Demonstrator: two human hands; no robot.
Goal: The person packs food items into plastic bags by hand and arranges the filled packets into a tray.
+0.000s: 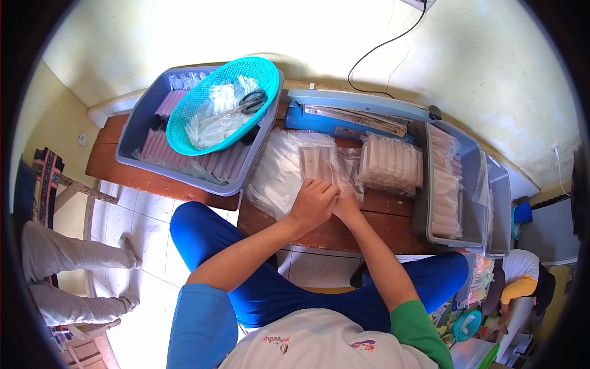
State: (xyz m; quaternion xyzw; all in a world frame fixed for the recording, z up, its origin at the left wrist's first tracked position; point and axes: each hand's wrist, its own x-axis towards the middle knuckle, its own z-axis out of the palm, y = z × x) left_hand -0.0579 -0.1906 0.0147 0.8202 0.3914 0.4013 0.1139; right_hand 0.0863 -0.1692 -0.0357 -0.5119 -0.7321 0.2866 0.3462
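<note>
Packet (315, 163) of pale pink sticks, held at the front of a table (387, 218).
Its lower edge is pinched by the left hand (314, 202), fingers curled nearly closed; the right hand (345, 203) is set beside it, fingers partly veiled by plastic, so their grip cannot be told. Clear bags (273, 166) and a stack (390, 163) are laid on either side, presumably for easy reach. Wrapped sticks are contained in the right tub (420, 212) and left tub (127, 144); across the latter a basket (176, 132) of clear plastic and scissors (252, 103) is rested, probably to spare table space.
</note>
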